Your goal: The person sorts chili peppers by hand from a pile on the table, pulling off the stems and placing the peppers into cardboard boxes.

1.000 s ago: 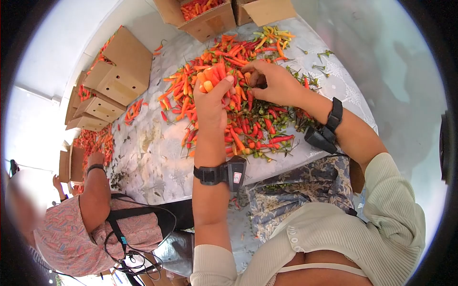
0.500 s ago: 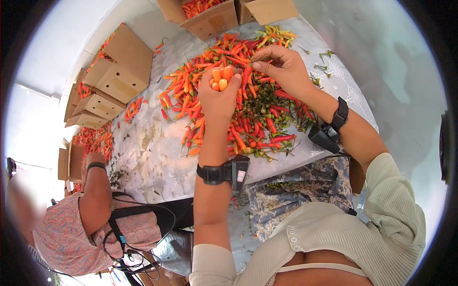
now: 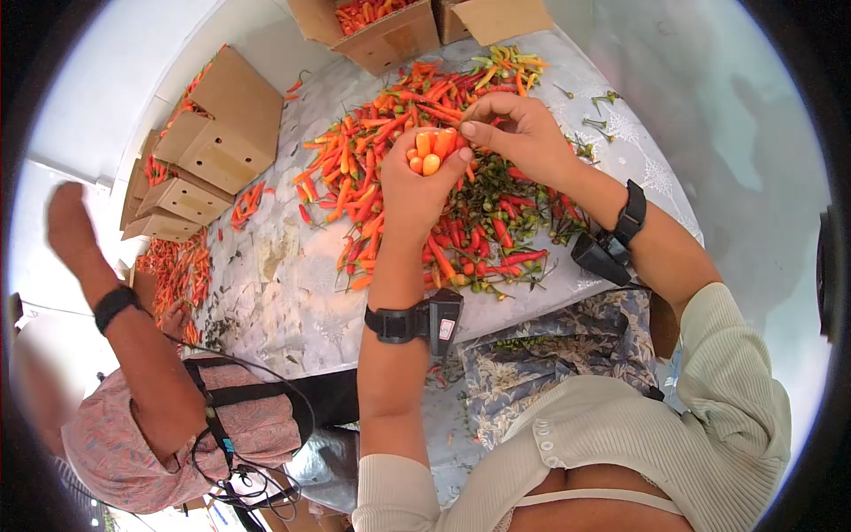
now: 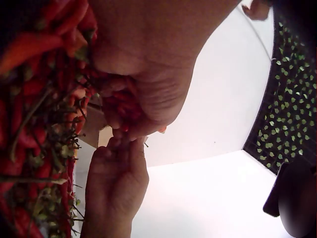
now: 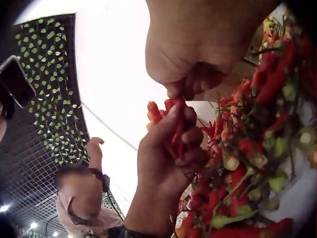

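Note:
My left hand point(image 3: 415, 191) grips a bunch of orange and red chili peppers point(image 3: 431, 163), their blunt ends up and no stems showing on the front ones. At the right side of the bunch, the thumb and forefinger of my right hand point(image 3: 523, 133) pinch the top end of a red chili pepper point(image 5: 174, 102). The two hands meet at the fingertips, just over the chili pile point(image 3: 368, 177). Seen from the left wrist, red chilies point(image 4: 124, 106) lie inside the curled fingers of the left hand.
Dark green stems point(image 3: 483, 191) lie in the pile's middle, and yellow chilies point(image 3: 510, 64) at its far end. Cardboard boxes point(image 3: 235, 133) of chilies stand along the left and far edges of the table point(image 3: 292, 310). At left, another person point(image 3: 177, 417) has an arm raised.
My right hand lifted from the pile with a red chili and came to the bunch. My left hand shifted slightly right, toward it. The other person's arm rose from the table.

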The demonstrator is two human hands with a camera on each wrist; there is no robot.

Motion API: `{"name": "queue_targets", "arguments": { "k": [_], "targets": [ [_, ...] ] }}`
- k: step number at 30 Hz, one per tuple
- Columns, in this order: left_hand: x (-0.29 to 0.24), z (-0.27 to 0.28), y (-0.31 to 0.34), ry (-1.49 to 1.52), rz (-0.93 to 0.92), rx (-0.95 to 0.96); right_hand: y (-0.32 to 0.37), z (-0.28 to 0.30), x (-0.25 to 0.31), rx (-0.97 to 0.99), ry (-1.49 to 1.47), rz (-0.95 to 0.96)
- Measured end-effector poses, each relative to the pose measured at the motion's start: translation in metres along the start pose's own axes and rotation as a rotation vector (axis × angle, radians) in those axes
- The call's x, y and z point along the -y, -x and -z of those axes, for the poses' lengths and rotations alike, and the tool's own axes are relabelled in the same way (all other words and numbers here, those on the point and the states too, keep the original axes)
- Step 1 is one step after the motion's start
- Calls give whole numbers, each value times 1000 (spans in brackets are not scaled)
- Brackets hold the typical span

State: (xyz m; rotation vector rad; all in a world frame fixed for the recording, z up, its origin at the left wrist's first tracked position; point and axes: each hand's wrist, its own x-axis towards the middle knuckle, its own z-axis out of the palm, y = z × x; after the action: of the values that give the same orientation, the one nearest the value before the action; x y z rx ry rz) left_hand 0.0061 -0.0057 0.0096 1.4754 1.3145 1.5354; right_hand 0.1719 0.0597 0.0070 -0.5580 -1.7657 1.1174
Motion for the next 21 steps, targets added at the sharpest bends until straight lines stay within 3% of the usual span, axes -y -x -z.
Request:
{"name": "queue_targets", "arguments": {
  "k": [11, 14, 17, 21],
  "targets": [
    [-4, 0, 2, -1, -14, 76, -7, 13, -11, 177, -286, -188],
    [-7, 0, 3, 37, -4, 114, -8, 18, -11, 269, -490, -314],
    [-10, -2, 3, 89, 15, 126, -7, 14, -11, 230, -664, -375],
    [-8, 0, 2, 105, -1, 96, -7, 12, -7, 14, -676, -416]
  ]
}}
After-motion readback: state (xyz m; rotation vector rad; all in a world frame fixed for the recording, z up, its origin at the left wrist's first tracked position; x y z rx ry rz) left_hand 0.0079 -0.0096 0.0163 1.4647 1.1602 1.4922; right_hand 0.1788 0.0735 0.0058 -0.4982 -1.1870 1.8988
